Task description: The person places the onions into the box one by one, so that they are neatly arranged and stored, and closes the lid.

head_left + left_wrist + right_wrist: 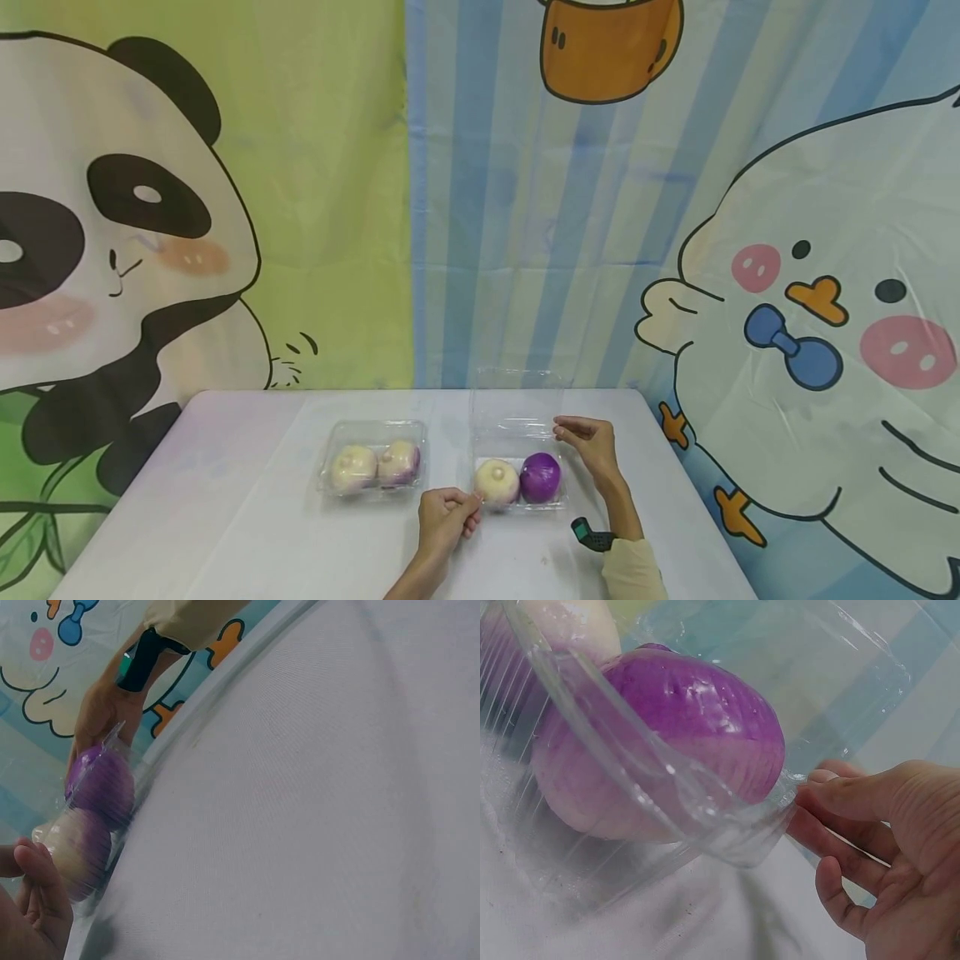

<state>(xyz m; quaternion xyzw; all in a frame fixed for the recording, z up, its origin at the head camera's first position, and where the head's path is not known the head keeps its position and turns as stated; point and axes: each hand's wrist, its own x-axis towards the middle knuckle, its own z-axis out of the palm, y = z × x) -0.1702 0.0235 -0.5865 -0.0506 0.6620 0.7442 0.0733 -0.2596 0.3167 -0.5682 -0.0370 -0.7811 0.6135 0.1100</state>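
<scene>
A clear plastic clamshell box (517, 506) stands on the white table with its transparent lid (517, 400) raised at the back. Inside sit two turnips side by side: a cream-topped turnip (496, 481) on the left and a purple-topped turnip (540, 477) on the right. My left hand (446, 520) pinches the box's rim at the front left corner, beside the cream-topped one. At the right side, my right hand (592, 444) pinches the plastic rim between thumb and fingers; the right wrist view shows this hand (900, 840) close to the purple turnip (682, 735).
To the left, another clear plastic box (375, 429) holds two pale turnips (354, 468), and its lid looks closed. A dark band with a green patch (592, 535) is worn on the right wrist. Behind the table hangs a cartoon-printed curtain (337, 208).
</scene>
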